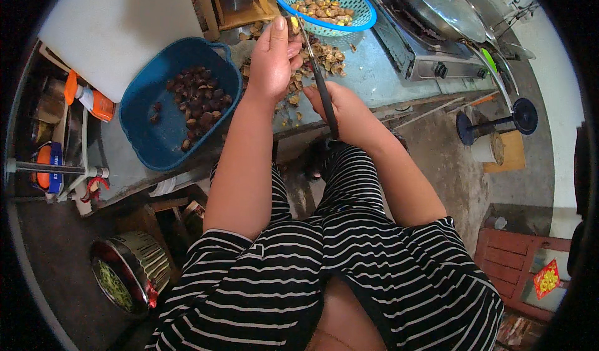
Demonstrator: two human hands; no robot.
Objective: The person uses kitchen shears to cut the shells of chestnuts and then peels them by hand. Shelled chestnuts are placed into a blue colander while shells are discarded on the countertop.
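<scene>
My left hand (273,65) pinches a chestnut (294,25) between thumb and fingers, and a patch of its yellow flesh shows. A black-handled knife (323,86) is in my right hand (348,112), its thin blade pointing up beside the chestnut. The fingers partly hide whether blade and nut touch. Bits of brown shell (327,56) are scattered on the counter beneath my hands. Left of them sits a blue plastic basin (145,135) with many dark unpeeled chestnuts (199,93). Beyond my hands, a blue-rimmed colander (362,23) holds peeled chestnuts (323,11).
A gas stove (416,65) with a lidded wok (440,4) stands at the right; the long handles jut over the counter edge. A white board (121,18) and a small wooden shelf (243,16) border the back. A pot (135,266) with green scraps is low at left.
</scene>
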